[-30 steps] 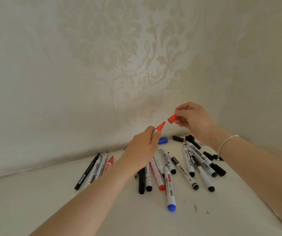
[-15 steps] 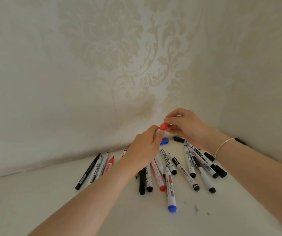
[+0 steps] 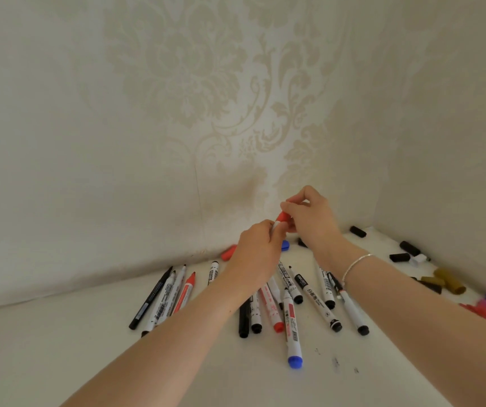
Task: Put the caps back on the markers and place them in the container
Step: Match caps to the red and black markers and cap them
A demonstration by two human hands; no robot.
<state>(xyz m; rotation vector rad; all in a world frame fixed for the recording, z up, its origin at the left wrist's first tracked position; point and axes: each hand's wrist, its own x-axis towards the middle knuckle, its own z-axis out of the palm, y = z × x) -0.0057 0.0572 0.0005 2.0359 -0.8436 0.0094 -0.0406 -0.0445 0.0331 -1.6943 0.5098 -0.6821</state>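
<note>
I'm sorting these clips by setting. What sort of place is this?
Probably a room at home: damask-patterned wallpaper covers both walls of a corner, and a plain white tabletop sits against it, strewn with whiteboard markers and loose black caps.

Red, blue and black on a pale ground

The cap (image 3: 282,216) at centre frame is red; lower centre lies a white marker (image 3: 292,333) with a blue end. Black caps (image 3: 399,257) and olive-brown caps (image 3: 448,279) sit at right. The wallpaper (image 3: 206,98) above is cream with a beige damask floral pattern; the tabletop (image 3: 59,348) is white.
</note>
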